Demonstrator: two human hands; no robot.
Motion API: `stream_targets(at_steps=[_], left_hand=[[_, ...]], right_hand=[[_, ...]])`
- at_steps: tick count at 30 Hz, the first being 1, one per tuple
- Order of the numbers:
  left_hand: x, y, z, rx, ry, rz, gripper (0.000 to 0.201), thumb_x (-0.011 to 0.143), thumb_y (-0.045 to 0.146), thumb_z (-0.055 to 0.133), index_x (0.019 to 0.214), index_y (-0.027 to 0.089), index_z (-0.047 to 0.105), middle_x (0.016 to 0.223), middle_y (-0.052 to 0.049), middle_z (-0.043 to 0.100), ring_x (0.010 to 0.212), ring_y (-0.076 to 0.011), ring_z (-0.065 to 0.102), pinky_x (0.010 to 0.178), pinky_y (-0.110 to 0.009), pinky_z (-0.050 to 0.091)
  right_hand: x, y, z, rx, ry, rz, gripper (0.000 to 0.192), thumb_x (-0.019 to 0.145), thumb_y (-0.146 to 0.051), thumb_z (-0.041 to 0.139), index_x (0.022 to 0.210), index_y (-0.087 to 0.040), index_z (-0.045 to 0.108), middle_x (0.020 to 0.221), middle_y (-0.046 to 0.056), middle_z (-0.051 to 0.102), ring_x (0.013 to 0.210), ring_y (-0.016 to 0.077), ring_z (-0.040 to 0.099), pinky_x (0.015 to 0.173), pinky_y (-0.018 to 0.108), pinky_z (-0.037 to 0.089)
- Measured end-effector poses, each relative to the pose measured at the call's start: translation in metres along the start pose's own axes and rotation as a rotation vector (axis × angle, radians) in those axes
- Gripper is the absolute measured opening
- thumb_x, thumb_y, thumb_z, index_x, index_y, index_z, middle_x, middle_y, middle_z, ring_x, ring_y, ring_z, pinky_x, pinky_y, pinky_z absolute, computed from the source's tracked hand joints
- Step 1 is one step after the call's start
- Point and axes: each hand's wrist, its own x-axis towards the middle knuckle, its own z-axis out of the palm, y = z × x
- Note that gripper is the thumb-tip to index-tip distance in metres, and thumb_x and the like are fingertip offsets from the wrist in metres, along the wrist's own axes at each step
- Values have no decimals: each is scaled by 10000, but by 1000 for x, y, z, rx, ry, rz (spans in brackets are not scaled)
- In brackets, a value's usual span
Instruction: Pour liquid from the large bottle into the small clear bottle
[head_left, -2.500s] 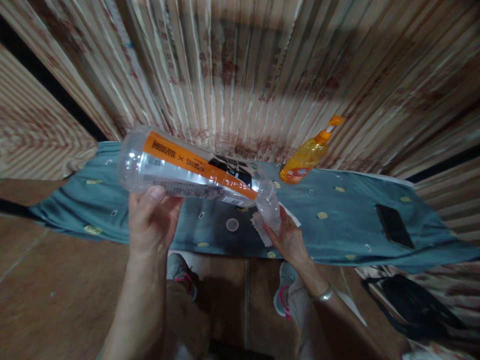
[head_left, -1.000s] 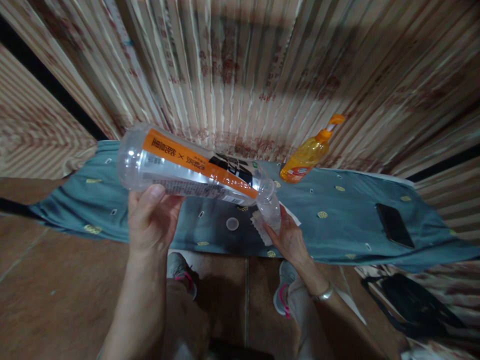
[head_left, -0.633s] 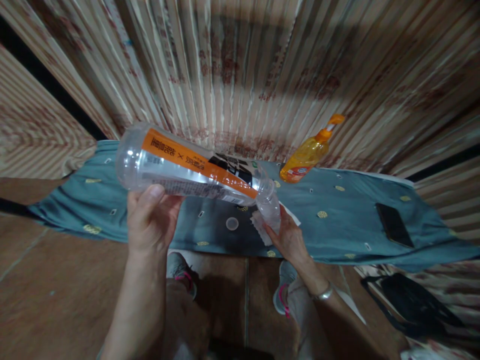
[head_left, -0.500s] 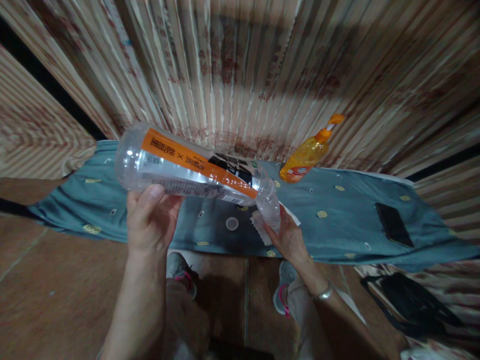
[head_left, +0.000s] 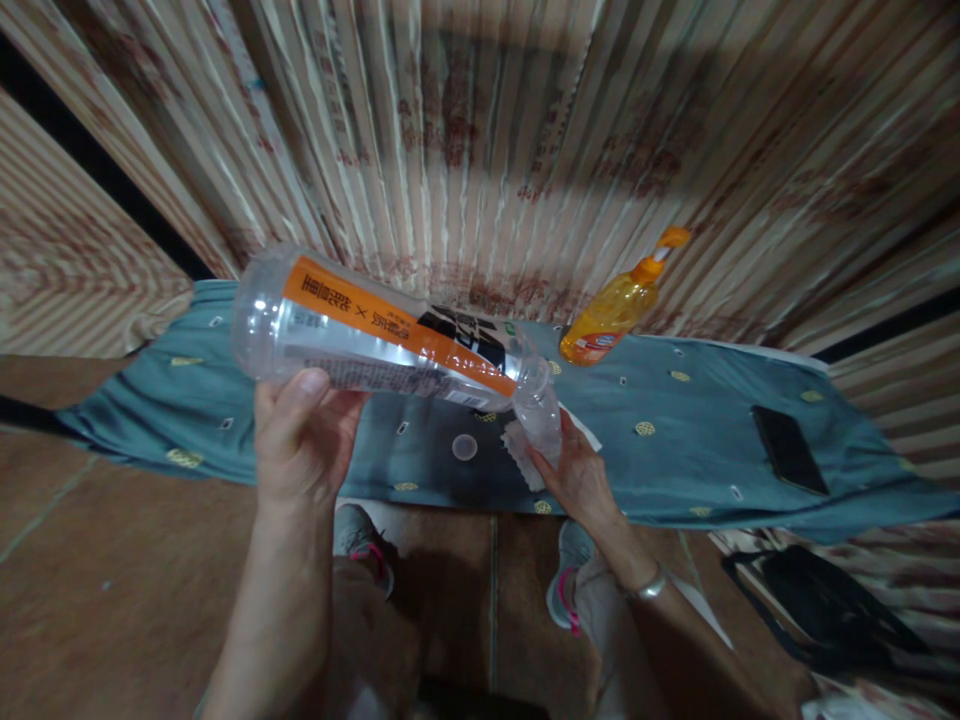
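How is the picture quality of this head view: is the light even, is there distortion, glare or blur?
Head view: dim, warm light; a dark shadow falls on the teal cloth below the clear bottle; small glare on the bottle's base; the curtain lines fan outward from wide-angle distortion; edges are soft, while both hands look fairly sharp.

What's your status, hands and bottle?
Left hand grips the empty bottle, tilted neck-down. Right hand at its mouth with a white tissue. Cap lies on the cloth below.

Dim warm indoor light is coming from above; shadow is pooling under the clear bottle on the teal cloth. Wide-angle distortion is bending the edges, corners softly blurring.
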Motion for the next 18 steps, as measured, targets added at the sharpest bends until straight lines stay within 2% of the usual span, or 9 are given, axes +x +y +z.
stream_targets(at_steps=[3, 8, 18], left_hand=[[0, 0, 0, -5, 0, 6, 398, 556, 319, 883, 920, 258, 734, 810, -31, 781, 896, -282, 735, 877, -449, 618], [0, 0, 1, -1, -18, 24, 402, 576, 319, 867, 949, 258, 731, 802, -42, 778, 1003, -331, 731, 907, -485, 608], [-1, 0, 0, -11, -10, 17, 393, 573, 311, 872, 939, 263, 736, 803, -31, 783, 974, -318, 736, 880, -464, 619]], right_hand=[[0, 0, 1, 9, -12, 13, 721, 1001, -591, 429, 1488, -61, 388, 1233, 250, 698, 1097, 339, 712, 834, 478, 630], [-1, 2, 2, 9, -20, 12, 717, 999, -565, 451, 1508, -67, 369, 1264, 247, 685, 1119, 342, 701, 858, 487, 624], [0, 0, 1, -1, 5, -7, 709, 1006, -561, 445, 1495, -52, 377, 1236, 253, 695, 1099, 343, 709, 822, 477, 633]])
